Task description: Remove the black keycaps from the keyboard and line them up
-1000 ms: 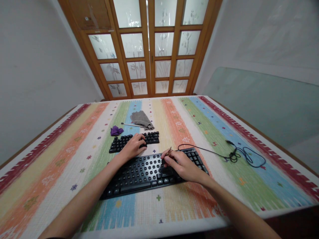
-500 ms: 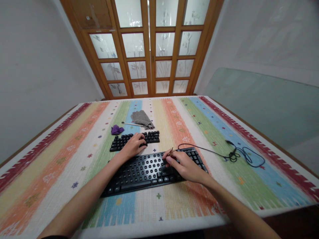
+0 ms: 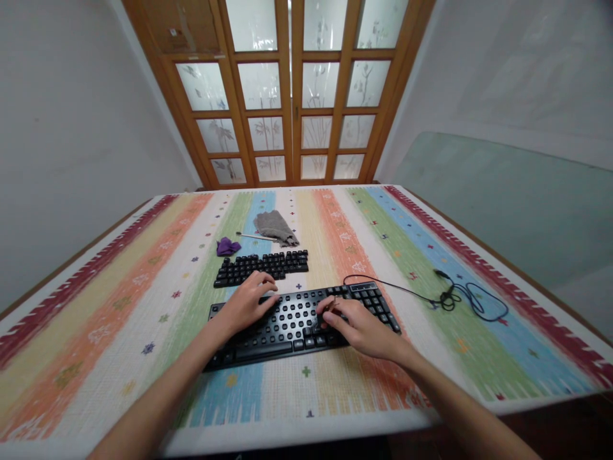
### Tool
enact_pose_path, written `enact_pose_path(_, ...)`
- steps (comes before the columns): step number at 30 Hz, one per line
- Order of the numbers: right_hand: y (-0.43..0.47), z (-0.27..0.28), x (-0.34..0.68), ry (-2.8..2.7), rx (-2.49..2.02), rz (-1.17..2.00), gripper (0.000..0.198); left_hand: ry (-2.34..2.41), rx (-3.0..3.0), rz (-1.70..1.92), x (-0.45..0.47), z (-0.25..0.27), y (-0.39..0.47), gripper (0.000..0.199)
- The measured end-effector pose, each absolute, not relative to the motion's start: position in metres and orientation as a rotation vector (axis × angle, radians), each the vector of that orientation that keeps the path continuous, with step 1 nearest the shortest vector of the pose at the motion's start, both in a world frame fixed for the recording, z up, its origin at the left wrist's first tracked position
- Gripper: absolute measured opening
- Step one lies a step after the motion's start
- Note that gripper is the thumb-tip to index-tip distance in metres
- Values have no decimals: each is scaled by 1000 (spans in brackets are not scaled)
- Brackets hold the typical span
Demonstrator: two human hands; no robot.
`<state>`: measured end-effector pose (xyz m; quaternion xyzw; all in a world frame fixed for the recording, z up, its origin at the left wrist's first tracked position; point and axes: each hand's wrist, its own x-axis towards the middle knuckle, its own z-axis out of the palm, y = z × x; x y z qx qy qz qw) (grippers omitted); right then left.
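A black keyboard point(image 3: 268, 337) lies slightly tilted across the tablecloth. Most of its left and middle part is stripped of keycaps, showing small square key stems, while caps remain on the right side and part of the bottom row. My left hand point(image 3: 249, 300) rests on the keyboard's upper left, fingers apart and holding nothing that I can see. Over the right-middle keys, my right hand point(image 3: 353, 324) is closed in a pinch around a small thin brownish tool point(image 3: 331, 305), mostly hidden by the fingers. Behind the keyboard, removed black keycaps point(image 3: 258, 265) sit in tidy rows.
Beyond the keycaps lie a crumpled purple cloth point(image 3: 228, 246), a thin brush point(image 3: 256, 236) and a grey cloth point(image 3: 276, 227). The keyboard's black cable point(image 3: 472, 300) runs to a loose coil at right. A striped tablecloth point(image 3: 354, 396) covers the table.
My left hand has drawn back from the loose keycaps to the keyboard's upper left edge. My right hand has lowered the brownish tool toward the keys.
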<state>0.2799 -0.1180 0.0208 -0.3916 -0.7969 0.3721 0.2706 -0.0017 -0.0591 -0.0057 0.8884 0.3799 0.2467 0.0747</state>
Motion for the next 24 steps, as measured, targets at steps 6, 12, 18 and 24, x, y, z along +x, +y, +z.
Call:
enact_pose_path(6,-122,2,271,-1972,-1096,1051,22,1096,2560,672,-2,-13,-100,21)
enact_pose_path(12,-131,-3,257,-2047,-1084,889,16,1118,2608,686,-1,-26,-109,25)
enact_pose_path(18,-131,13,247,-2338,-1054,690,17,1120,2642,662,1,-27,-110,22)
enact_pose_path(24,-103,20,242,-2299,-1196,810,27,1140,2649,672,3,-28,-111,22)
